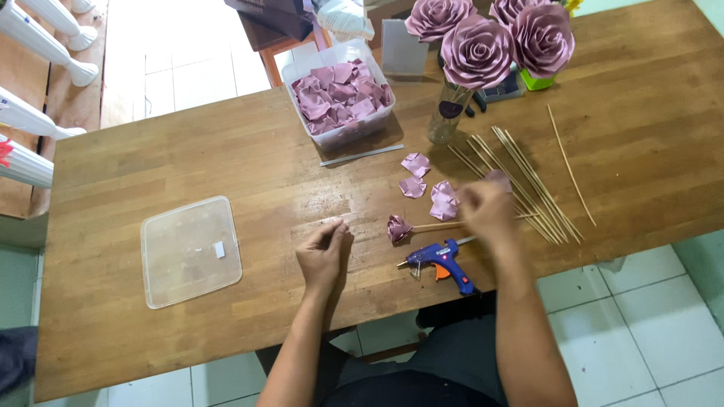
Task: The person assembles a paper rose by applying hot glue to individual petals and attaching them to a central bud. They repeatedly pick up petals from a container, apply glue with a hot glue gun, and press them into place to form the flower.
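- Head view: looking down on a wooden table point(188, 158) with paper-flower supplies.
- Left hand point(323, 252) rests on the table, fingers curled together, tips pinched. Whether anything sits between them, cannot tell; too small.
- Right hand point(486, 207) is blurred, hovering over the stick of a small rosebud point(398, 228). Fingers look bunched, with a bit of mauve at the top of the hand. Cannot tell whether it grips anything.
- Rosebud lies on the table between the two hands, bud end toward the left hand, stick running right under the right hand.
- Blue glue gun point(443, 260) lies just below the rosebud, nozzle pointing left, near the table's front edge.
- Three loose petals point(443, 200) lie just above the rosebud.
- Bundle of bamboo sticks point(528, 181) is fanned out right of the right hand.
- Clear tub of petals point(343, 102) sits at the far side; its lid point(191, 251) lies flat, well left of the left hand.
- Glass vase point(446, 117) holds big finished paper roses point(477, 51) at the far edge.
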